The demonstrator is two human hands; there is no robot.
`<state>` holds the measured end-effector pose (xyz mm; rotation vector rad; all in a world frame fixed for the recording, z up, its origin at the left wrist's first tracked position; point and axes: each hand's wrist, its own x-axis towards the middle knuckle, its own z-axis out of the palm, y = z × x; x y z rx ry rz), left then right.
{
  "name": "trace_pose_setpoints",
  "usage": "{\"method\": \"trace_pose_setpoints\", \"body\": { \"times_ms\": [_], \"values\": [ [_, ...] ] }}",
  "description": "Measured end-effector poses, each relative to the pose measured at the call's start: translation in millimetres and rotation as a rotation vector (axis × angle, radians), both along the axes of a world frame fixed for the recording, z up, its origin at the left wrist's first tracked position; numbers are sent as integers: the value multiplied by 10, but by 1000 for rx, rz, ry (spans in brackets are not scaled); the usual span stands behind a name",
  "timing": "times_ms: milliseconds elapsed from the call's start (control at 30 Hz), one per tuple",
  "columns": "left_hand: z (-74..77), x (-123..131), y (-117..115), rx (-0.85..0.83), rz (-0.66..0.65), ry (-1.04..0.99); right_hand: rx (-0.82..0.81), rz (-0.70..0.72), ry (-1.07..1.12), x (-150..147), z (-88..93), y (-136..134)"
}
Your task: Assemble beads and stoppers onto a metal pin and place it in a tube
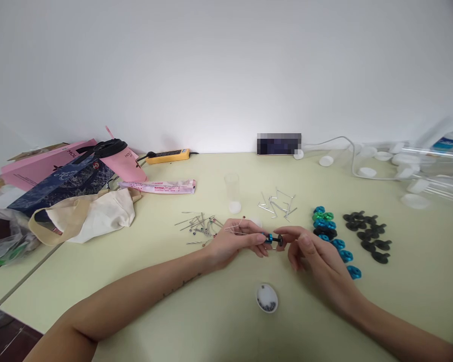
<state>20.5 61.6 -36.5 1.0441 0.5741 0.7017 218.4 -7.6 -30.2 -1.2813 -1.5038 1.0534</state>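
Seen from a head-worn cam: 2 bare hands work over a pale yellow-green table [219,322]. The L hand [241,239] has thumb & fingers closed on a small blue-and-black piece [271,238], held in the air abt mid-view; its black stem & round black end stick out toward the R. Thin pale strands [234,230] show by the L hand's fingers. The R hand [313,251] is loosely curled, thumb apart from index, w/ no firm grip visible; its index tip is right at the black end, but can't tell if it's touching. Nearer the viewer, below the hands, is a white oval dish [263,291] w/ small dark bits in it. L of the hands: a scatter of metal pins [202,225], some w/ dark or coloured ends. Beyond the hands: a clear tube [232,185] w/ a white end, plus a loose pile of silver pieces [278,205]. Just past the R hand: a line of blue parts [346,256], w/ green parts [323,216] among them, then a cluster of black parts [370,234]. Far L: a pink cup [123,163] w/ black lid & a cream tote bag [98,216]. Back, by the wall: a yellow power strip [168,156] & a phone [279,145], partly pixelated. Far R: more clear tubes [434,168], some blurred.
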Motion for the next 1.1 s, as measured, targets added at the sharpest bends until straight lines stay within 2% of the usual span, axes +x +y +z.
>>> {"method": "trace_pose_setpoints", "body": {
  "times_ms": [467,1100],
  "values": [
    [65,3,-34,-12,-17,11,-8,-10,5,6,-23,3],
    [52,9,-29,-11,-41,31,-56,-1,-22,1,-8,-11]
  ]
}}
